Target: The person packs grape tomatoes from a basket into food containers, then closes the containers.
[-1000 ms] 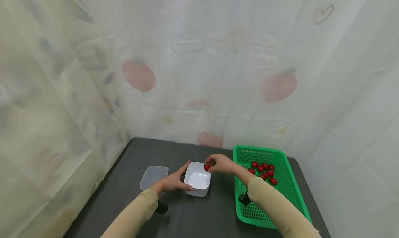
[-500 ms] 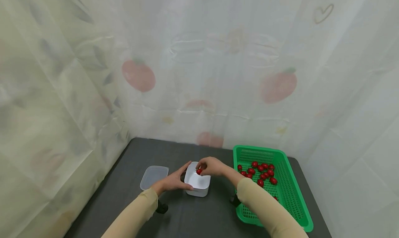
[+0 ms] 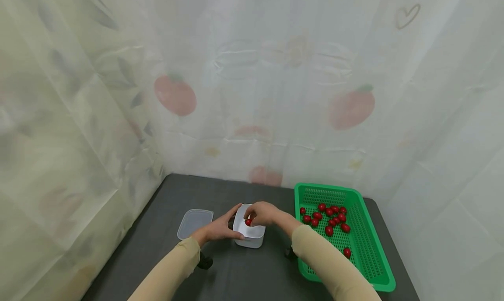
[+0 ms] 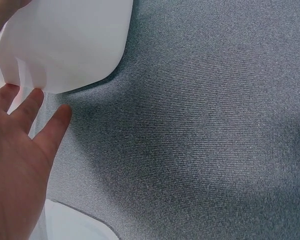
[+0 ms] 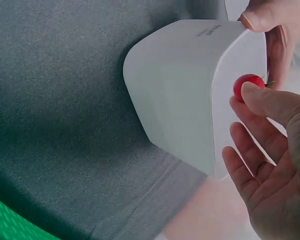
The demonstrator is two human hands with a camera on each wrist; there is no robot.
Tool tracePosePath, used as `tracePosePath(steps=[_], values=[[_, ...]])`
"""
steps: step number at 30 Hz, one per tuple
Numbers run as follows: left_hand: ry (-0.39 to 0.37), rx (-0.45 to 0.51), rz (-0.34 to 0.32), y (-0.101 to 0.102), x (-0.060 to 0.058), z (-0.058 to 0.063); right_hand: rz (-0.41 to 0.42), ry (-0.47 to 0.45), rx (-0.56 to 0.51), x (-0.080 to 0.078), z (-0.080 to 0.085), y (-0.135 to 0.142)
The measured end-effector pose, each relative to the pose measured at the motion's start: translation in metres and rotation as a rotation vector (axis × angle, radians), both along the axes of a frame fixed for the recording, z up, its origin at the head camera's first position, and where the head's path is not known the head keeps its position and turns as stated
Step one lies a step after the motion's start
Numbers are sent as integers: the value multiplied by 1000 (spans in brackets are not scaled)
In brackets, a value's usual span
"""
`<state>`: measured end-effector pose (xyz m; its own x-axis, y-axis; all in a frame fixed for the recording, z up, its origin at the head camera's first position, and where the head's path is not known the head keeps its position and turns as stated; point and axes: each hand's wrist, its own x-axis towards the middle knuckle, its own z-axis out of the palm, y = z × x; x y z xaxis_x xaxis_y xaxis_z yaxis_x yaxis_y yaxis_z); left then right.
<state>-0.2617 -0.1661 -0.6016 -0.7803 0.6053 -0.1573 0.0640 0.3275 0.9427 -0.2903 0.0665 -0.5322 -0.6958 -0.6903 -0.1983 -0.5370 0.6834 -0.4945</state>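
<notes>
A white square plastic container (image 3: 251, 242) stands on the dark table, its mouth facing up. My left hand (image 3: 219, 228) holds it from the left, thumb at the near side and fingers along the far side. In the left wrist view, fingertips (image 4: 36, 95) touch the container's wall. Over the mouth, my right hand (image 3: 264, 214) pinches a red cherry tomato (image 5: 246, 86) with a green stem between thumb and index finger. The other fingers of that hand are spread loosely in the right wrist view. Much of the container's inside is hidden behind the right hand.
At the right, a green perforated basket (image 3: 368, 244) holds several cherry tomatoes (image 3: 329, 231), mostly toward its back. A translucent square lid (image 3: 194, 223) lies on the table (image 3: 236, 277) left of the container. Printed curtains (image 3: 252, 95) surround the table at the back and sides.
The right hand has carried the cherry tomato leftward and toward the near side, from the container's right rim to over its middle. The left hand and container have stayed put.
</notes>
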Motion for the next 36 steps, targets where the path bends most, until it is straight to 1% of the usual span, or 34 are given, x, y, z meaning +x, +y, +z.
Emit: tracePosePath(steps=[5,10,17,23,28,33,36], values=[[-23,26,-8,1,-1,-1,9,22,44,2,-2,-4],[-23,34,-18,1,0,0,2,34,80,3,-4,-5],[-6,20,-3,2,-1,-1,27,68,100,3,-2,1],[11,13,-2,3,-3,-3,8,55,54,2,8,12],[10,0,14,3,-5,-5,-20,40,-15,3,16,24],[12,-34,43,3,-4,-5,-50,43,-91,4,24,42],[14,-45,53,3,-3,-4,-73,44,-135,6,30,57]])
